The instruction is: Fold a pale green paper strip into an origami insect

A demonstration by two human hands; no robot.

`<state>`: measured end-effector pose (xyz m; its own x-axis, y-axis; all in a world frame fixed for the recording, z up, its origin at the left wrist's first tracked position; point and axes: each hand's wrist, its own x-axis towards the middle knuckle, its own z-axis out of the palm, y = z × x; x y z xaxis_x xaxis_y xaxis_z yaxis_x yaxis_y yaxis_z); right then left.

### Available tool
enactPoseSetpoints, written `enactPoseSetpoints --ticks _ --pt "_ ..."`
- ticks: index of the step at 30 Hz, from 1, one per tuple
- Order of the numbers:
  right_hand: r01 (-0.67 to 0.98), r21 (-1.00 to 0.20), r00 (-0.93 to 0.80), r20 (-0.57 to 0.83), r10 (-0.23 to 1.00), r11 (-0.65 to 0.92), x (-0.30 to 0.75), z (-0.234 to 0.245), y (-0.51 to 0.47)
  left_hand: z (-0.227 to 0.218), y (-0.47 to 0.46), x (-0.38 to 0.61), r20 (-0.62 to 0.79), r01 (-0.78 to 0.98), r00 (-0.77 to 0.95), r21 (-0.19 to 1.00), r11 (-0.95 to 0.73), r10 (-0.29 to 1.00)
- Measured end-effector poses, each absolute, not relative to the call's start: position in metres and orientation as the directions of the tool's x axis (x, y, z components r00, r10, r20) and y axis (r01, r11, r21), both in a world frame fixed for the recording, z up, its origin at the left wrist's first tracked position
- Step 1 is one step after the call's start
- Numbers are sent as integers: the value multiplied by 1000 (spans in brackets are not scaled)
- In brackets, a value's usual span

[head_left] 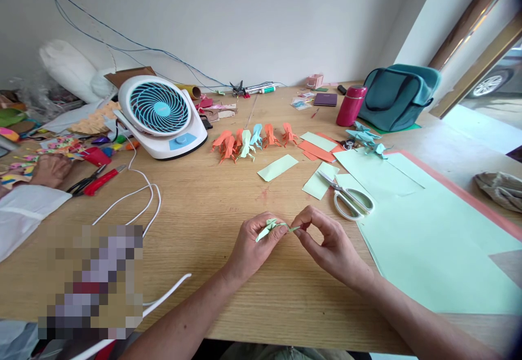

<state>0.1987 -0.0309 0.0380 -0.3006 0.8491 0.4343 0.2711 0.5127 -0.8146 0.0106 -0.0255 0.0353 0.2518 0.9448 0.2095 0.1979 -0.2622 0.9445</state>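
My left hand [255,243] and my right hand [326,243] meet above the wooden table [212,208], near its front edge. Between them is a small folded pale green paper figure [272,227]. The left fingers pinch its body. The right fingertips pinch its thin tip on the right side. A row of finished folded paper figures [253,141], orange and pale green, stands further back on the table.
White-handled scissors [348,199] lie right of my hands beside a large pale green sheet [428,229]. Paper strips [277,167], a white and blue fan [161,115] with white cable, red pliers [98,179], a pink bottle [350,105], a teal bag [397,96]. Another person's hand [51,169] rests at left.
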Motion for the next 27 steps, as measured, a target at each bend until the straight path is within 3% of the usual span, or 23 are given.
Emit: enactPoseSetpoints --ticks 8,15,22,27 --pt "259 -824 -304 426 852 504 200 36 -31 39 -27 11 117 182 273 968 -171 955" --pt "257 -804 -322 452 832 536 198 36 -33 38 -26 12 133 71 307 984 -162 943" --pt "256 -755 -350 510 786 604 200 35 -32 37 -27 13 162 38 283 983 -180 945" --pt "256 -683 -363 588 723 684 202 35 -30 39 -27 11 96 21 299 994 -107 949"
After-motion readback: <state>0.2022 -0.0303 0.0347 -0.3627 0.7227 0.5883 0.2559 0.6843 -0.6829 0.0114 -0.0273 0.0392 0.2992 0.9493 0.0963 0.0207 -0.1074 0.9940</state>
